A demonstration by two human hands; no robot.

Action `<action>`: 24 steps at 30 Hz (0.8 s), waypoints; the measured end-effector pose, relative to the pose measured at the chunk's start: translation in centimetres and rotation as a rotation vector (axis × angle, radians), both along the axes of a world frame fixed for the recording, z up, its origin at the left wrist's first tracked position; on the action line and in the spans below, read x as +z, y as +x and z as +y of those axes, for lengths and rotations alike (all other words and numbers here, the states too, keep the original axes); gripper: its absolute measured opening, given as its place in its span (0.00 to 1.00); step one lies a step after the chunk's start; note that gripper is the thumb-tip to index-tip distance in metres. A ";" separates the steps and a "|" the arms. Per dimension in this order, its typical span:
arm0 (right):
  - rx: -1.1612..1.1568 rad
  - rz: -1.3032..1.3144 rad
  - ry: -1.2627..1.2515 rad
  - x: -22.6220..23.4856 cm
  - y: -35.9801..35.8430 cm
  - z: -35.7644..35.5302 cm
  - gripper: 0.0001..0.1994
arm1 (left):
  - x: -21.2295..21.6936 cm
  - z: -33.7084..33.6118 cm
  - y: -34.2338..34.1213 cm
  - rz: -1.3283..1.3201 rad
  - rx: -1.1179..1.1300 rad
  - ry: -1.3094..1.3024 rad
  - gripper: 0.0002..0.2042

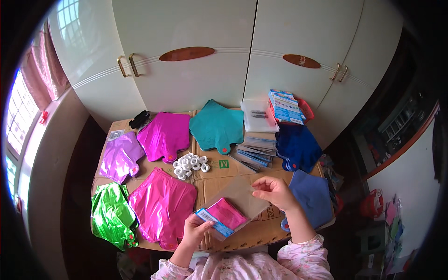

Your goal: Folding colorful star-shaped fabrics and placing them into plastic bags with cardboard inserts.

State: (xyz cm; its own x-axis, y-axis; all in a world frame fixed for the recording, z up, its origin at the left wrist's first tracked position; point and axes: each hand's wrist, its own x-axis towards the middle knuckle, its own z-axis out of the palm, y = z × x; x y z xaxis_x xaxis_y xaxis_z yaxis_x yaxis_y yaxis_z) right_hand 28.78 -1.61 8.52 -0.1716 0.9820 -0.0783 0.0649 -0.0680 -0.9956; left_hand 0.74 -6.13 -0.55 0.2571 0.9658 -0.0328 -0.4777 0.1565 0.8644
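My left hand (197,229) grips the lower left end of a clear plastic bag (241,190), with the thumb lying over a blue and white card (225,228). Inside the bag, against that card, sits a folded piece of bright pink foil (227,213). At the bag's upper right edge, my right hand (275,192) is closed in a pinch on the plastic. The bag is tilted above the cardboard (212,175) in front of me.
Around the cardboard lie flat foil balloons in piles: green (112,212), pink (163,205), lilac (121,156), magenta (165,135), teal (217,126), dark blue (298,147) and slate blue (311,198). White rings (189,163) are heaped mid-table. Filled packets (256,150) lie below clear bags (254,122).
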 end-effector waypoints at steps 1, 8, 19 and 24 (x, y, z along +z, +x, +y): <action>-0.008 -0.132 0.069 0.0 0.0 0.0 0.13 | 0.1 0.0 0.0 0.010 0.000 0.006 0.10; -0.296 -0.732 0.710 1.3 -2.3 -0.5 0.08 | -0.2 -0.1 0.0 0.053 0.013 0.014 0.08; -0.207 -0.255 0.359 -0.3 -1.6 -0.4 0.10 | 0.2 -0.3 0.2 0.012 0.089 0.024 0.08; 0.113 0.211 -0.147 -0.8 0.7 0.2 0.09 | 0.0 -0.4 -0.1 0.001 0.050 0.022 0.10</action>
State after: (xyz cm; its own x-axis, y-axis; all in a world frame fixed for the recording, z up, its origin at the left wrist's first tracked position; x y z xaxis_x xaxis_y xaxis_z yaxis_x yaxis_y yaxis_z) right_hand 29.51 -1.39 7.76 -0.3072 0.9365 -0.1693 -0.1269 -0.2166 -0.9680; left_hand 0.67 -6.48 -0.60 0.2081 0.9780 -0.0121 -0.4838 0.1136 0.8678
